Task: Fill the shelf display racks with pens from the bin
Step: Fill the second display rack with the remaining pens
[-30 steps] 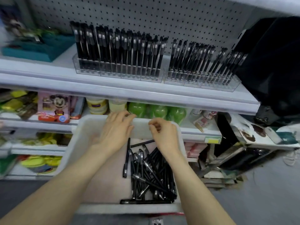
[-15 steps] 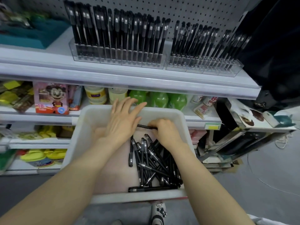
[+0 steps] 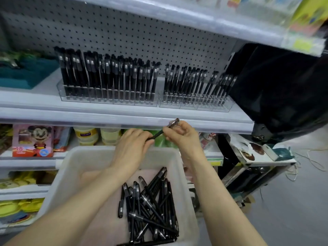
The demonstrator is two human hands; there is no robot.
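A white plastic bin [image 3: 65,171] in front of me holds a loose heap of several black pens [image 3: 150,206]. Above its far rim my right hand [image 3: 182,137] pinches one black pen [image 3: 157,134] near its capped end, tilted up to the right. My left hand [image 3: 131,148] holds the pen's lower end with its fingertips. On the white shelf above stand two clear display racks: the left rack [image 3: 106,99] is packed with upright black pens, the right rack [image 3: 195,104] holds many pens with a few gaps.
The shelf's front edge [image 3: 124,119] runs just above my hands. A black bag [image 3: 284,89] fills the shelf's right end, teal cloth [image 3: 26,75] lies at the left. Lower shelves carry a cartoon box [image 3: 32,141], jars and green bottles. A low side rack [image 3: 257,153] stands right.
Both hands rose out of the bin to just under the shelf edge. My right hand lifted one pen, and my left hand took hold of its lower end. My view tilted upward.
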